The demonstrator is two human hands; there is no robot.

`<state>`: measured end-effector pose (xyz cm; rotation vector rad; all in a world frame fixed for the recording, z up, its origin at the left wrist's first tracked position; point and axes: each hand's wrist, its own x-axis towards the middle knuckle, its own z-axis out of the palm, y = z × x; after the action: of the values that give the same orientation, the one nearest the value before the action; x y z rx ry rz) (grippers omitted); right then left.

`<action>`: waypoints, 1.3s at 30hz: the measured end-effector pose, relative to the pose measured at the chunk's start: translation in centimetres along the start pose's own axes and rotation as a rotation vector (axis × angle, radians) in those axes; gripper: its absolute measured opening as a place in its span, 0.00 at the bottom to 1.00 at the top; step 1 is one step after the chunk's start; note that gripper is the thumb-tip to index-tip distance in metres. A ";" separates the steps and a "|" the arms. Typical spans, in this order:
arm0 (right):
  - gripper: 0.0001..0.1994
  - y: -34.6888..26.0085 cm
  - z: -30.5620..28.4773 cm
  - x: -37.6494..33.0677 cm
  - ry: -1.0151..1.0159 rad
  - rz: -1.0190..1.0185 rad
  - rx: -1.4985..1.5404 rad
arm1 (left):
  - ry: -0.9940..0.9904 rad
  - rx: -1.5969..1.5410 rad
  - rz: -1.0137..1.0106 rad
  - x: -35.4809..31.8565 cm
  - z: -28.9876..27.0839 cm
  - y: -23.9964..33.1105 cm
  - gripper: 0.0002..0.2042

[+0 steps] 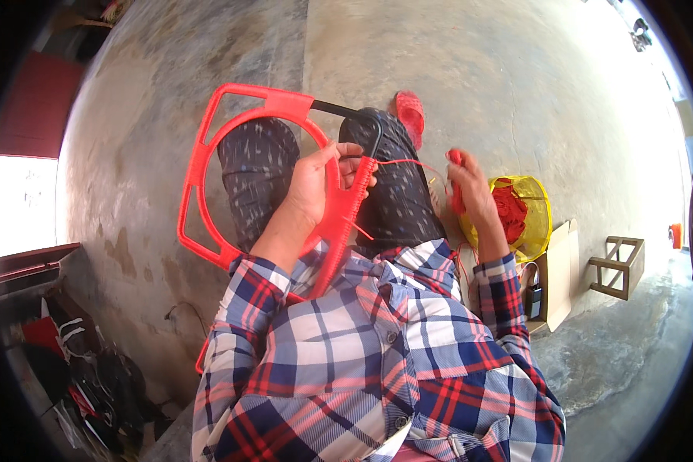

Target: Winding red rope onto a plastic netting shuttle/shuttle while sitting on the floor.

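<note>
A large red plastic frame (208,146) with a round opening rests across my knees, its near side lined with pegs. My left hand (319,185) grips that pegged side from the inside, fingers curled over it. A black curved rod (366,123) runs along the frame's top right. A thin red thread (408,162) stretches from the frame to my right hand (470,185), which pinches the thread and a small red tool. I wear a plaid shirt and dark patterned trousers.
A yellow mesh bag (535,219) with red yarn sits on the concrete floor by my right side. Beside it stand a cardboard box (558,273) and a small wooden stool (616,266). A red sandal (410,114) lies beyond my knee. Dark bags (92,362) are piled at lower left.
</note>
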<state>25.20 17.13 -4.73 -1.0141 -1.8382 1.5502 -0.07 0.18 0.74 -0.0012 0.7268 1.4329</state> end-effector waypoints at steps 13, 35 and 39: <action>0.10 -9.2 10.5 7.1 -0.283 -0.794 -0.588 | 0.088 0.075 0.362 0.4 0.3 -0.6 0.25; 0.11 -9.2 5.6 0.4 -0.223 0.069 0.921 | -0.005 0.027 0.107 0.5 -0.6 -0.1 0.25; 0.14 -6.7 6.9 0.9 -0.188 0.197 1.164 | -0.046 0.016 0.062 1.0 -0.9 -0.3 0.23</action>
<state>17.85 13.45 0.32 -0.4707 -0.6239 2.3873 -0.27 0.64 -0.57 0.0670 0.7052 1.4817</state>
